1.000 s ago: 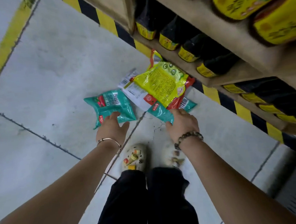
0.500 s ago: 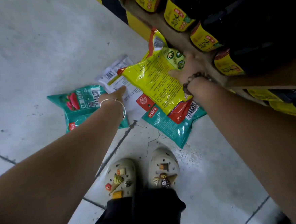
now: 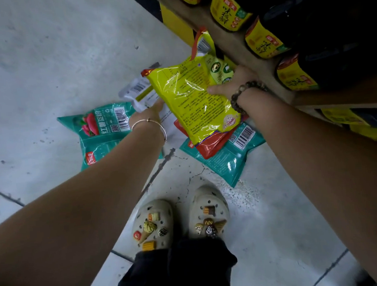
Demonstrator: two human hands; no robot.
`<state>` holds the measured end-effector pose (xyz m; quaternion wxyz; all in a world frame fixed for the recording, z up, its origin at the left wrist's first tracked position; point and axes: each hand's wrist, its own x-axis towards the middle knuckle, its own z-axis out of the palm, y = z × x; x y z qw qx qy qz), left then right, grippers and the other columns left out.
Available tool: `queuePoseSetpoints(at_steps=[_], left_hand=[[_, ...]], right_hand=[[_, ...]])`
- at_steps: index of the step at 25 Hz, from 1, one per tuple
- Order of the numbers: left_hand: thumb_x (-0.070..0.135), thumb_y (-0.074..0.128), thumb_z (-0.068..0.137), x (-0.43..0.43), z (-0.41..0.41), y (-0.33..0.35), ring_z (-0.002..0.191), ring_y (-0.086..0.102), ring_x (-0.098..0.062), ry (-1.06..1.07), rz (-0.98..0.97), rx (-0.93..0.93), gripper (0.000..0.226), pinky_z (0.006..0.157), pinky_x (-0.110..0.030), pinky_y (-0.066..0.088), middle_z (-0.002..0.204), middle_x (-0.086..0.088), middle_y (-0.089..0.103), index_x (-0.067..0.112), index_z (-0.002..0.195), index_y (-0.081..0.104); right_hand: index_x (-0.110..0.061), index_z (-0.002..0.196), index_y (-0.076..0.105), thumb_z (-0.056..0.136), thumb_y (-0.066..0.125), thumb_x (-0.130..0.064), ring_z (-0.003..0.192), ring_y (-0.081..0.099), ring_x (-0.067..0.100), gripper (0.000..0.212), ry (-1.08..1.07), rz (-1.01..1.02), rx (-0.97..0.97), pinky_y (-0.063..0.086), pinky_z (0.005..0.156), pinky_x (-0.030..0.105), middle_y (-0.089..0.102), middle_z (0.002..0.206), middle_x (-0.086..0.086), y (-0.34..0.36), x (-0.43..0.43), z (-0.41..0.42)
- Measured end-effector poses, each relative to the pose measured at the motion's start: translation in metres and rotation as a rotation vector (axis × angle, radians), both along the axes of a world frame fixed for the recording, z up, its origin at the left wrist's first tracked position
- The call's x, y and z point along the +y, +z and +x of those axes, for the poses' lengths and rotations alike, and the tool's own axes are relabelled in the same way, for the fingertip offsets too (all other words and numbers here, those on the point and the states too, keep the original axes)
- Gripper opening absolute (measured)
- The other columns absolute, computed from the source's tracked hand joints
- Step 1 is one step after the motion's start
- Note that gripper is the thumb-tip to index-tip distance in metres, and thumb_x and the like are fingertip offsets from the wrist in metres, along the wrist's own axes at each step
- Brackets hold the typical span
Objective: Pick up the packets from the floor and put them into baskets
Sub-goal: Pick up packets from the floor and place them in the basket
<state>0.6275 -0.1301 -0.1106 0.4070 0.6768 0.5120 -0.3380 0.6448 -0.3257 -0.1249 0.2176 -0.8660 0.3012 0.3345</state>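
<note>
Head view: yellow packet [image 3: 193, 97] lifted at its far-right end, near end resting on the pile on the floor [image 3: 43, 52]. Right hand [image 3: 230, 84] grips that raised end, thumb on top, fingers curled underneath.

Left hand [image 3: 152, 112] reaches in under the yellow packet's left edge, against a white packet [image 3: 135, 93]. Its fingertips are hidden, so clenched or released cannot be told.

Beneath the yellow packet: red packet [image 3: 214, 145], then a teal packet [image 3: 226, 160] flat on the floor. A second teal packet [image 3: 102, 131] lies to the left, partly under the left forearm. Another packet with an orange edge [image 3: 203, 43] stands farther off, against the shelf.

Wooden shelf edge [image 3: 239, 47] sits close at the right, just beside the right hand, with dark bottles [image 3: 263, 39] bearing yellow labels. Nearest: two pale clogs [image 3: 153, 225] with charms, toes near the pile.
</note>
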Motion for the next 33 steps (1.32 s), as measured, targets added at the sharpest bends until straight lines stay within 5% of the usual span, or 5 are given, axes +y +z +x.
queuePoseSetpoints(at_steps=[6,9,13,22,33], left_hand=[[0.045,0.059,0.086,0.035,-0.008,0.017,0.114,0.053,-0.03,-0.282,0.101,-0.036,0.062,0.092,-0.032,0.039,0.126,-0.014,0.055,0.002,0.129,0.046],[0.033,0.068,0.083,0.054,-0.015,0.041,0.088,0.054,-0.02,-0.243,0.09,-0.156,0.034,0.065,-0.019,0.043,0.095,0.0,0.06,0.009,0.105,0.06],[0.019,0.072,0.08,0.066,-0.022,0.079,0.085,0.063,-0.019,-0.201,-0.054,-0.24,0.022,0.077,-0.03,0.052,0.098,-0.003,0.065,0.011,0.1,0.064],[0.017,0.069,0.083,0.038,-0.066,0.188,0.046,0.056,0.012,-0.389,-0.168,-0.318,0.008,0.041,-0.005,0.042,0.075,0.013,0.061,0.021,0.084,0.062],[0.006,0.07,0.08,-0.043,-0.123,0.283,0.067,0.068,-0.003,-0.628,-0.38,-0.404,0.012,0.062,-0.02,0.053,0.068,0.015,0.071,0.017,0.082,0.068]], right_hand=[[-0.002,0.123,0.054,0.081,0.07,-0.028,0.112,0.055,0.027,0.052,-0.171,0.309,-0.119,0.045,0.091,0.036,0.059,0.121,0.011,0.024,0.002,-0.029],[-0.002,0.108,0.059,0.081,0.069,-0.014,0.093,0.06,0.023,0.031,-0.285,0.374,-0.231,0.049,0.082,0.036,0.064,0.103,0.011,0.051,-0.005,-0.062],[-0.008,0.11,0.062,0.081,0.069,-0.011,0.086,0.059,0.017,0.031,-0.456,0.382,-0.277,0.046,0.07,0.022,0.064,0.098,0.004,0.092,-0.019,-0.107],[-0.012,0.104,0.065,0.082,0.068,-0.016,0.067,0.056,0.006,0.023,-0.918,0.308,-0.272,0.041,0.044,0.006,0.062,0.089,0.0,0.211,-0.003,-0.22],[-0.009,0.112,0.061,0.082,0.068,-0.011,0.068,0.057,0.0,0.031,-1.264,0.324,-0.434,0.043,0.05,0.006,0.063,0.094,-0.001,0.328,-0.039,-0.327]])
